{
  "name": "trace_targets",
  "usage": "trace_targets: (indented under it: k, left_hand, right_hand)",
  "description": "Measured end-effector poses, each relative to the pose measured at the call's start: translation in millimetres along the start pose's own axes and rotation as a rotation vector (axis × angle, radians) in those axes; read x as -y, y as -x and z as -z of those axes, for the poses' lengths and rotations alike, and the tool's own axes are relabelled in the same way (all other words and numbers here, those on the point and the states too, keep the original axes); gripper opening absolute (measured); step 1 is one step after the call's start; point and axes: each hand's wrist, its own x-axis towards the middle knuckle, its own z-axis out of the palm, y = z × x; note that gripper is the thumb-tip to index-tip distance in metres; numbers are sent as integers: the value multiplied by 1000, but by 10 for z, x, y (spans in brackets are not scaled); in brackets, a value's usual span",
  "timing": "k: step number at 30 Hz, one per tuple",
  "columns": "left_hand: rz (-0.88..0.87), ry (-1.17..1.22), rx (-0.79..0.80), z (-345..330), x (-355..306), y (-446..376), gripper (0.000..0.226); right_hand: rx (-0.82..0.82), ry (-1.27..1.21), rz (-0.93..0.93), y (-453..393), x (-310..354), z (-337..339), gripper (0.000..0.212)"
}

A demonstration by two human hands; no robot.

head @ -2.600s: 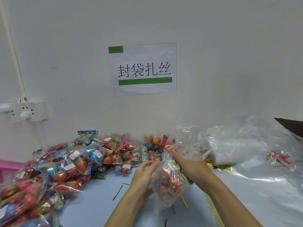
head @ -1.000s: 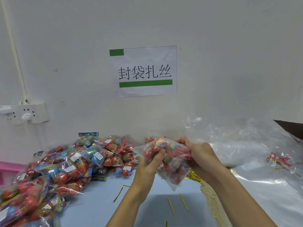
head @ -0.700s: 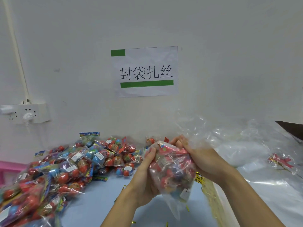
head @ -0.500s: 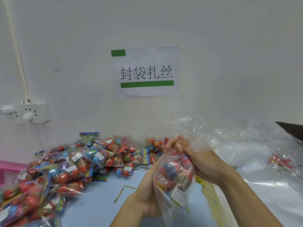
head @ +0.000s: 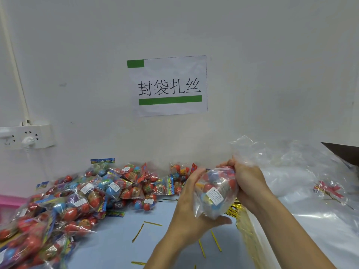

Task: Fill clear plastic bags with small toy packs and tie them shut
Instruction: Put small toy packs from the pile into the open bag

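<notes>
Left hand: my left hand (head: 191,207) cups the filled clear bag (head: 215,193) from below and from the left, fingers (head: 191,178) curved up along its side, thumb under its base.
Right hand: my right hand (head: 246,179) grips the gathered neck of the bag just above the toys, fingers clenched round the bunched plastic; the loose top of the bag fans out above my knuckles.
Bag: it hangs between my two hands, above the tabletop (head: 116,247), packed with red, blue and yellow toy packs; a white warning label faces me on its front.
Toy pile: a large heap of small toy packs (head: 93,193) lies to the left of my left hand and runs back to the wall beyond my fingers; the near-left part is blurred.
Twist ties: short gold ties (head: 215,237) lie scattered on the pale blue tabletop below and to the left of my hands; a thicker gold bundle (head: 234,208) sits just behind the bag, under my right wrist.
Spare plastic: a mound of empty clear bags (head: 295,171) spreads to the right of my right hand, with a small red and gold item (head: 328,190) inside the plastic further right.
Wall: a paper sign (head: 168,85) with green bars and black characters hangs above my hands; a white power strip (head: 27,136) with one plug in it is far to the left.
</notes>
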Motion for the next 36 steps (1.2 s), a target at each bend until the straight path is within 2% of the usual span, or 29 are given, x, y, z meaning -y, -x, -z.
trace_targets:
  k: [4, 7, 10, 13, 15, 17, 18, 21, 22, 23, 25, 26, 28, 31, 32, 34, 36]
  left_hand:
    - [-89, 79, -175, -13, -84, -39, 77]
    - [22, 300, -221, 26, -182, -21, 59]
    - [331, 617, -244, 65, -191, -46, 70]
    - [630, 896, -54, 139, -313, -59, 76]
    - [702, 1006, -23, 152, -351, -77, 70]
    - [709, 904, -159, 176, -276, -65, 61]
    - [703, 901, -174, 187, -220, -56, 62]
    - [818, 841, -46, 193, -193, -49, 87]
    - [815, 743, -75, 206, -155, -32, 88]
    - [784, 605, -103, 218, -143, -24, 80]
    - [643, 192, -207, 264, -50, -33, 34]
    - [505, -2, -256, 311, -43, -18, 22]
    - [238, -175, -198, 413, 22, -9, 51]
    - [43, -248, 52, 438, -7, 27, 95]
    - [2, -252, 91, 412, -5, 22, 105]
    - [-46, -226, 96, 335, -69, 2, 104]
    - [-44, -152, 27, 273, -134, -38, 84]
  right_hand:
    - [94, 19, 4, 9, -15, -30, 30]
    - [132, 59, 32, 18, -79, -61, 42]
    - [194, 102, 84, 26, -146, -103, 30]
    - [270, 163, 186, 1, -199, -104, 25]
    - [325, 192, 202, -6, -217, -87, 27]
    - [362, 260, 210, 6, -241, -86, 28]
    - [344, 297, 203, 12, -260, -94, 29]
    - [162, 322, 136, -13, -300, -106, 31]
    - [109, 306, 111, -28, -301, -97, 30]
    - [67, 282, 88, -44, -294, -89, 30]
    - [-22, 237, 31, -64, -257, -69, 27]
    - [-60, 211, 6, -71, -236, -56, 25]
    - [-108, 141, -31, -81, -210, -36, 25]
    - [-150, 93, -63, -81, -212, -28, 33]
    - [-164, 87, -64, -80, -221, -32, 34]
    - [-169, 81, -59, -67, -252, -49, 33]
    - [-150, 55, -65, -51, -262, -73, 33]
